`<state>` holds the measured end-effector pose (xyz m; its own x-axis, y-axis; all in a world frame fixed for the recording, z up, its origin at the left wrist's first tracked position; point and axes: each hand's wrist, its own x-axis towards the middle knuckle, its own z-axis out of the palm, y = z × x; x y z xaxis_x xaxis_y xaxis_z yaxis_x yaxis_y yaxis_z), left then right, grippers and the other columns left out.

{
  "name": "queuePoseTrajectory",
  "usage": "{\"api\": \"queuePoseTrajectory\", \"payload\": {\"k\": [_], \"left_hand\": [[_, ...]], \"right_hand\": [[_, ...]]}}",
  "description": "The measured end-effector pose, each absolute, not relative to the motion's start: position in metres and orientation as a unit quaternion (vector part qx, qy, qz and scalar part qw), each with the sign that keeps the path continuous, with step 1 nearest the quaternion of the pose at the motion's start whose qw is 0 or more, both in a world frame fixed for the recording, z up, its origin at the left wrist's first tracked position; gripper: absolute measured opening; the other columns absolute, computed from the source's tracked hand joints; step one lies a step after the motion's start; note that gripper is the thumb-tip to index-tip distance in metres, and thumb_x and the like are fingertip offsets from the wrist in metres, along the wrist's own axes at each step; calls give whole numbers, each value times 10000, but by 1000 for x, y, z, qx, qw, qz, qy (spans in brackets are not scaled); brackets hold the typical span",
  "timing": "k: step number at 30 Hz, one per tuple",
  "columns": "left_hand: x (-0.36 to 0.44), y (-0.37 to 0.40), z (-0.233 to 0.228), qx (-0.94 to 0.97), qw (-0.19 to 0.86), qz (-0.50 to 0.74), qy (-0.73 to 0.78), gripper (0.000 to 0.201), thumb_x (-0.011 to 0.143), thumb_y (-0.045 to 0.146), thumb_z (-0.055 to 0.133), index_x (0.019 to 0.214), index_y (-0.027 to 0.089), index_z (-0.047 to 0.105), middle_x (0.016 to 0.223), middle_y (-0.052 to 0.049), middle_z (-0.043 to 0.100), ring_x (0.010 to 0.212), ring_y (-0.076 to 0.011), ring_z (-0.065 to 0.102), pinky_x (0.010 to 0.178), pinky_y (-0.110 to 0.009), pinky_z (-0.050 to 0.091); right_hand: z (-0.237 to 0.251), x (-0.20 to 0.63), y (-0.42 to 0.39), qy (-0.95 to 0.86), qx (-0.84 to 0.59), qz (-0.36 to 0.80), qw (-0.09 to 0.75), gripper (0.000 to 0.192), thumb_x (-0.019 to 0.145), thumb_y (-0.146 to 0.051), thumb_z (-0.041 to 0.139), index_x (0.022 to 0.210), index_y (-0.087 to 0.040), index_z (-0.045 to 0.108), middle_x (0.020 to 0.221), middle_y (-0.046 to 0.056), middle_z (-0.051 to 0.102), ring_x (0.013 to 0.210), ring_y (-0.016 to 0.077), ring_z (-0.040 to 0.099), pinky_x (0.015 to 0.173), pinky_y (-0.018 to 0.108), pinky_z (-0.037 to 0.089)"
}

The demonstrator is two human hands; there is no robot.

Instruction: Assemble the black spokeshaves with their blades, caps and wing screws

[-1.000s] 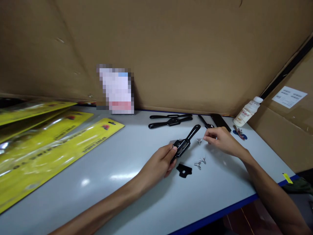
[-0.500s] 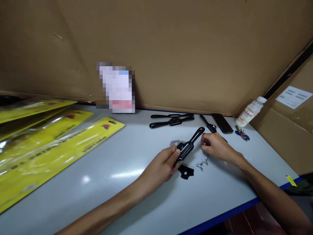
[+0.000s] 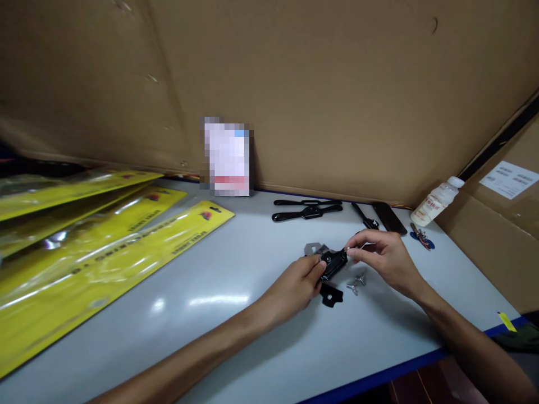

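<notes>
My left hand (image 3: 297,286) is closed around one end of a black spokeshave body (image 3: 334,265), holding it just over the table with its flat middle showing. Beside the far handle, my right hand (image 3: 389,261) pinches with thumb and forefinger; a small shiny bit shows at the fingertips, too small to name. Behind the left fingers lies a grey metal blade (image 3: 310,248), partly covered. A black notched plate (image 3: 332,296) with a hole rests below the body. Two silver wing screws (image 3: 352,288) lie close together under my right hand.
Two more black spokeshave bodies (image 3: 310,212) lie at the back. Further right are another black tool (image 3: 365,216), a phone (image 3: 389,217), keys (image 3: 421,237) and a white-capped bottle (image 3: 438,201). Yellow blister packs (image 3: 197,224) cover the left side. Cardboard (image 3: 320,101) walls the back.
My right hand has moved from beside the spokeshave body in to its far handle, fingertips now against or close to it. My left hand keeps its grip. The whole view has shifted slightly.
</notes>
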<state>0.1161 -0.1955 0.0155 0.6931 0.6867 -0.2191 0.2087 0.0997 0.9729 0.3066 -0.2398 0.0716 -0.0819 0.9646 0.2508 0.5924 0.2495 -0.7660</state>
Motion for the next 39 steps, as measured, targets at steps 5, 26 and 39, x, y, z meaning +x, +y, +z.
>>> {"api": "queuePoseTrajectory", "payload": {"k": [5, 26, 39], "left_hand": [[118, -194, 14, 637, 665, 186, 343, 305, 918, 437, 394, 687, 238, 381, 471, 97, 342, 385, -86, 280, 421, -236, 243], [112, -195, 12, 642, 677, 183, 309, 212, 923, 384, 385, 783, 228, 411, 497, 109, 343, 413, -83, 281, 456, -250, 235], [110, -197, 25, 628, 692, 175, 312, 447, 874, 393, 436, 1248, 162, 515, 529, 107, 352, 455, -106, 271, 482, -256, 239]], "right_hand": [[68, 295, -230, -750, -529, 179, 353, 74, 838, -168, 690, 773, -185, 721, 785, 16, 676, 738, 144, 610, 655, 269, 466], [34, 299, -222, -900, -320, -87, 283, 208, 944, -82, 465, 943, -160, 658, 821, 88, 634, 753, 187, 532, 651, 311, 483], [43, 282, -225, -726, -547, 229, 347, 104, 807, -131, 637, 740, -194, 589, 696, -27, 585, 638, 117, 542, 604, 240, 437]]}}
